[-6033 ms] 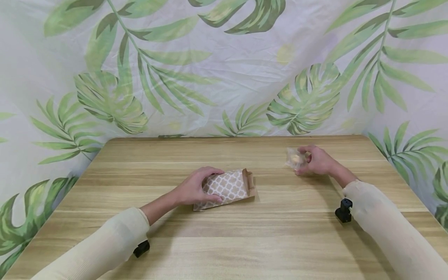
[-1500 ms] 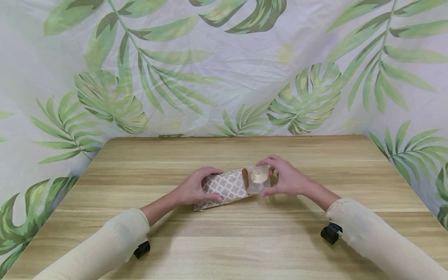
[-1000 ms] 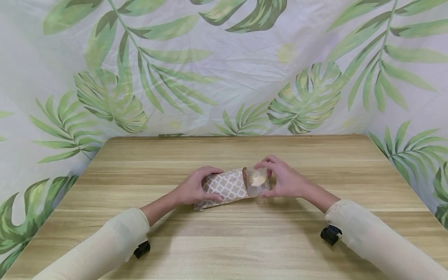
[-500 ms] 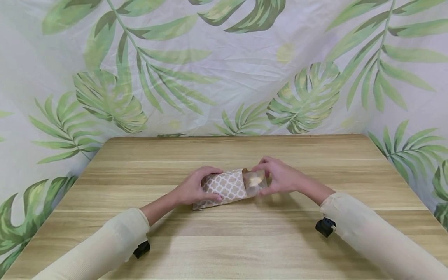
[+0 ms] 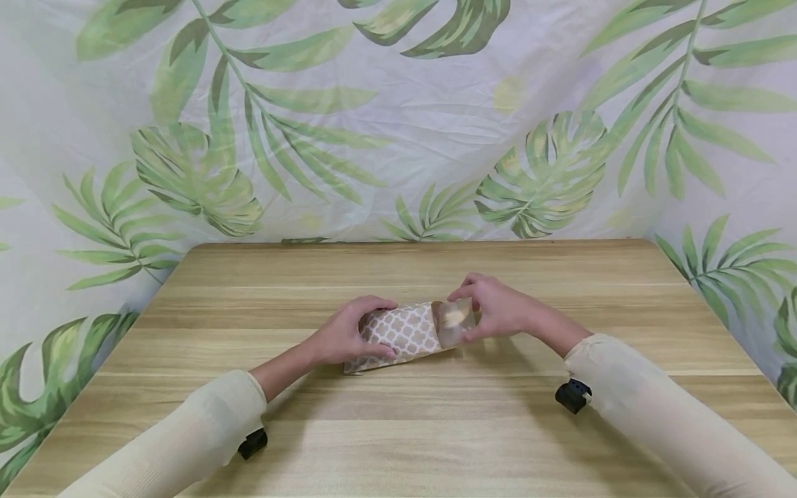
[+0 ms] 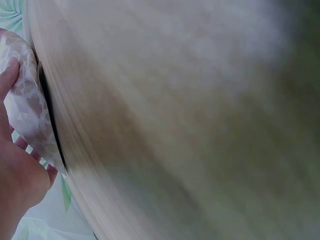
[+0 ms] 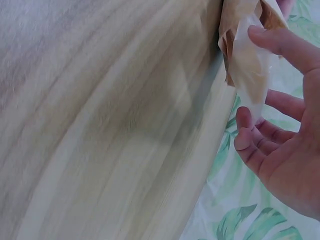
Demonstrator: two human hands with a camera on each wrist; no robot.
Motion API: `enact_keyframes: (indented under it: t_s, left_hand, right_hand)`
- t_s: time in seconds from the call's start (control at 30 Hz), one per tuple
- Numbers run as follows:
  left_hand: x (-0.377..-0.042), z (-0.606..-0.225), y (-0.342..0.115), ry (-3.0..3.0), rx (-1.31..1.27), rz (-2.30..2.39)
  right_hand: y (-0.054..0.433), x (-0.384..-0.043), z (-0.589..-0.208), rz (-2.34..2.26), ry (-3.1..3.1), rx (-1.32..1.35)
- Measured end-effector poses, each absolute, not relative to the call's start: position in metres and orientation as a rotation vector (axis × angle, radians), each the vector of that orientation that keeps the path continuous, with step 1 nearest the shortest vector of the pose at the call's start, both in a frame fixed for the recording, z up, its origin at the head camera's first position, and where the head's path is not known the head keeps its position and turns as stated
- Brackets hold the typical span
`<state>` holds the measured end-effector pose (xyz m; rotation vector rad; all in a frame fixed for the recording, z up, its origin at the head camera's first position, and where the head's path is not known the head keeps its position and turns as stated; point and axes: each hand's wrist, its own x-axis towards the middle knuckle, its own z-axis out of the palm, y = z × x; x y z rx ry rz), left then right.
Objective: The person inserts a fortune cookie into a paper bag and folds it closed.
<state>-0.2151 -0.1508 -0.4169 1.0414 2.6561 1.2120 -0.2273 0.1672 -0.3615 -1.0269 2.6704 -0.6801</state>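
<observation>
A brown paper bag (image 5: 405, 330) with a white lattice print lies on its side on the table, its mouth facing right. My left hand (image 5: 349, 330) grips it near the closed end, thumb in front and fingers behind. In the left wrist view the bag (image 6: 32, 107) is partly cut off by the frame edge. A translucent packet (image 5: 455, 322) with a pale yellow piece inside sits at the bag's mouth, its left part hidden in the bag. My right hand (image 5: 501, 308) holds the packet's outer end between thumb and fingers. The right wrist view shows the packet (image 7: 250, 67) against the crumpled paper opening.
The wood-grain table (image 5: 398, 443) stretches out around both hands. Behind it hangs a white cloth (image 5: 423, 138) printed with green leaves. A black wrist camera (image 5: 573, 395) hangs under the right sleeve, another camera (image 5: 252, 443) under the left.
From the right, my right hand has brought the packet left to the bag's mouth and edged it a little further in. My left hand and the bag have stayed nearly still.
</observation>
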Motion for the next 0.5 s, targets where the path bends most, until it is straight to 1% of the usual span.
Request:
enact_keyframes:
  t_s: [0.5]
  left_hand:
    - [-0.215,-0.417,-0.151,2.650,1.035,1.214]
  right_hand:
    - [0.153,-0.225,-0.374,-0.761,2.700,-1.107]
